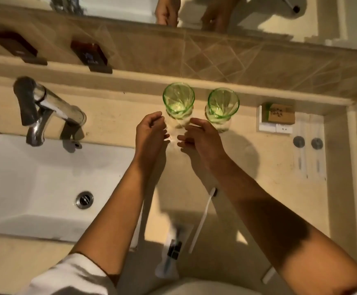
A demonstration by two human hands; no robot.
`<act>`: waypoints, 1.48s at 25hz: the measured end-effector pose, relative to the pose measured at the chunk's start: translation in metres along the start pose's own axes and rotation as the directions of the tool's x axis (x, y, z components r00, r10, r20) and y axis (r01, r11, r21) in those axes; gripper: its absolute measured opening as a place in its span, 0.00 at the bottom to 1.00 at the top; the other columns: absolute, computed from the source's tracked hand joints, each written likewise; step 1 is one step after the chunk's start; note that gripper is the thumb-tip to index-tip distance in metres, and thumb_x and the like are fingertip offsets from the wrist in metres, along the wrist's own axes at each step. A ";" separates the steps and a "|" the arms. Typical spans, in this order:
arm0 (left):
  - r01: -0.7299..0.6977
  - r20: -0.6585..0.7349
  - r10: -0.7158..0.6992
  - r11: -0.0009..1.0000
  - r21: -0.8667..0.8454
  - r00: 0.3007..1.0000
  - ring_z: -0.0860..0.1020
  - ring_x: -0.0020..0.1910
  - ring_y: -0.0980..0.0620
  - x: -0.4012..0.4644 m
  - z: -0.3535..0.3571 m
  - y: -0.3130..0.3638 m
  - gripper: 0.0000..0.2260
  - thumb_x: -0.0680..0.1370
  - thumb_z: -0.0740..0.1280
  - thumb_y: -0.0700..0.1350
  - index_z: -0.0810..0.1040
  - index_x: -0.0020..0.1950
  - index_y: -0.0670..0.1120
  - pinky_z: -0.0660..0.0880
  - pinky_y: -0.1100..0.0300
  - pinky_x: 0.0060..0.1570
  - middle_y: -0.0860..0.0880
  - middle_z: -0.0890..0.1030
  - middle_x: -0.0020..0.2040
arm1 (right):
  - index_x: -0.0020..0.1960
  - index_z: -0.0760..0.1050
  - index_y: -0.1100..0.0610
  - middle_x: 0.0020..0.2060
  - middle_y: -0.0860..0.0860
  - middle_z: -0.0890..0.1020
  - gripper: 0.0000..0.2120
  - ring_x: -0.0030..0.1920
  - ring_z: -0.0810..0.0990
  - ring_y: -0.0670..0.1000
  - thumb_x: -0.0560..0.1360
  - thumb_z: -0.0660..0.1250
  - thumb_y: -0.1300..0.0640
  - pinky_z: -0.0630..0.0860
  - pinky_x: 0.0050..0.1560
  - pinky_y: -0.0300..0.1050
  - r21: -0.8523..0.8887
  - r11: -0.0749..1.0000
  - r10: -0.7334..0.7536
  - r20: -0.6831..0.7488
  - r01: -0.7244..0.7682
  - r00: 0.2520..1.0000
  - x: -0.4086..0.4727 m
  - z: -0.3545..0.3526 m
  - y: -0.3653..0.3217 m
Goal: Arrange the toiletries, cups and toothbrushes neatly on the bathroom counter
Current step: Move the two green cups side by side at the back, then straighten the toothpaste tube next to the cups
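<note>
Two green glass cups stood upright side by side at the back of the counter (118, 122), just past your fingertips: the left cup (178, 101) sat directly beyond the gap between your hands, the right cup (223, 106) just beyond your right hand (201, 141). Your left hand (149, 133) and your right hand faced each other low on the counter, fingers loosely curled and slightly apart, near the foot of the left cup; whether either touched the glass could not be told through the blur. Neither hand clearly held anything. Behind your right wrist, toward you, a white toothbrush (202, 220) lay on the counter, and nearer still a wrapped sachet (170, 254) rested at the counter's front edge. To the right of your right hand lay a small brown box (278, 113) on a white card, with two round caps (298, 142) below it. To the left of your left hand were the chrome tap (45, 107) and the white sink (35, 184).
</note>
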State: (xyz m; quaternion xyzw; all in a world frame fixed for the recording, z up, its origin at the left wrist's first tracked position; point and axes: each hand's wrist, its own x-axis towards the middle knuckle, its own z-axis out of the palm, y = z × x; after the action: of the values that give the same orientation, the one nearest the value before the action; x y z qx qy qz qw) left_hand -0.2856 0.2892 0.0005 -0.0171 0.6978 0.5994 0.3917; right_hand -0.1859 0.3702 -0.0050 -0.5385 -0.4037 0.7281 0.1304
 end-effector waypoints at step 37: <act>-0.001 0.211 -0.050 0.972 0.235 0.976 0.77 0.34 0.53 -0.115 0.029 -0.103 0.16 0.72 0.66 0.21 0.81 0.48 0.41 0.78 0.55 0.47 0.56 0.78 0.28 | 0.51 0.78 0.55 0.37 0.50 0.82 0.08 0.37 0.80 0.49 0.74 0.73 0.63 0.79 0.41 0.42 -0.281 0.958 -0.091 -0.076 0.066 0.993 -0.094 -0.134 0.094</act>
State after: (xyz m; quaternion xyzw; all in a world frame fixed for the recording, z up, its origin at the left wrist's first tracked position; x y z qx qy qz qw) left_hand -0.1400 0.2332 -0.0185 0.0854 0.7165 0.5067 0.4718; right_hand -0.0076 0.3117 -0.0220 -0.5665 -0.5166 0.6342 0.0999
